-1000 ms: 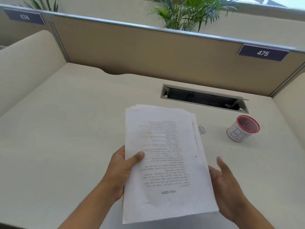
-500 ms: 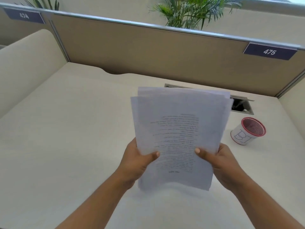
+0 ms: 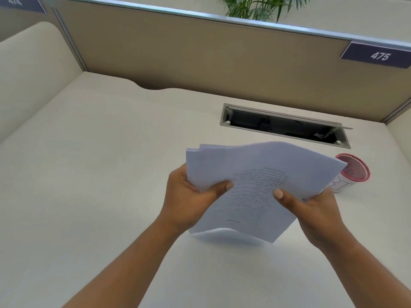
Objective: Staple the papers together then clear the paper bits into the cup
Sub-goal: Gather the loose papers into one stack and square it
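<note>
A loose stack of printed white papers (image 3: 255,174) stands on its lower edge on the beige desk (image 3: 100,174), tilted away from me, its top sheets fanned apart. My left hand (image 3: 189,201) grips its left side with the thumb on the front sheet. My right hand (image 3: 311,207) grips its right side the same way. A white cup with a red rim (image 3: 353,170) stands at the right, partly hidden behind the papers' right corner. No stapler or paper bits are visible.
An open cable slot (image 3: 284,126) is cut into the desk behind the papers. A tan partition (image 3: 200,58) with a "475" label (image 3: 378,55) closes off the back. A rounded divider (image 3: 29,70) stands at the left.
My right hand took hold of the papers' right side. Both hands raised the stack upright, then lowered and tipped it away from me. The paper bits seen earlier are now hidden.
</note>
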A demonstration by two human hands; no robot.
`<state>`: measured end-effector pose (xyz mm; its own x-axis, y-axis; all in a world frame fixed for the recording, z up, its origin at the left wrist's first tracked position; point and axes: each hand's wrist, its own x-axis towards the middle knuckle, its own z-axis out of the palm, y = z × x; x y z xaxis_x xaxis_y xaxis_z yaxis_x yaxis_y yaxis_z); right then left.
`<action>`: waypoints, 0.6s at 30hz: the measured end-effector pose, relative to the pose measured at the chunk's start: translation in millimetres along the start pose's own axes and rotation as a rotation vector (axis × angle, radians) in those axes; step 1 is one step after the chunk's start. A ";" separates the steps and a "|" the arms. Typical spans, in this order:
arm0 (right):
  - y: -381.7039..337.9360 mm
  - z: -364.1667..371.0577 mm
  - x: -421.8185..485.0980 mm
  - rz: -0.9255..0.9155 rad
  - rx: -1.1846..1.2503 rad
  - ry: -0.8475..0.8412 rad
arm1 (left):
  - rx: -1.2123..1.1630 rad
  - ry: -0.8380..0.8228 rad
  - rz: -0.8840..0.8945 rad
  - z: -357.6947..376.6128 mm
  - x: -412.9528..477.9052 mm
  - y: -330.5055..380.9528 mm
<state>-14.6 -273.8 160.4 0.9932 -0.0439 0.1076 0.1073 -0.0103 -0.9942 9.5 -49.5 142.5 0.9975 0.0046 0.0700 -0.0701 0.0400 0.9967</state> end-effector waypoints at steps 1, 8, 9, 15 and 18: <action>-1.5 -0.4 1.2 -0.034 0.002 -0.014 | -0.014 -0.018 0.008 1.4 -0.4 2.6; -0.3 -6.9 5.9 -0.071 -0.006 -0.025 | -0.088 -0.036 0.025 7.6 2.8 11.5; 0.3 -7.1 5.3 -0.071 -0.013 -0.030 | -0.093 -0.025 0.030 8.2 3.5 14.0; -1.6 -8.6 1.2 -0.079 -0.009 -0.004 | -0.049 0.008 0.071 15.2 10.3 38.3; -0.4 -11.4 1.5 -0.070 -0.019 0.001 | -0.019 0.022 0.052 19.4 13.7 42.3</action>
<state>-13.7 -285.2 161.1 0.9832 -0.0430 0.1773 0.1760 -0.0321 -0.9839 20.3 -67.2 186.4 0.9923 0.0293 0.1204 -0.1219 0.0581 0.9908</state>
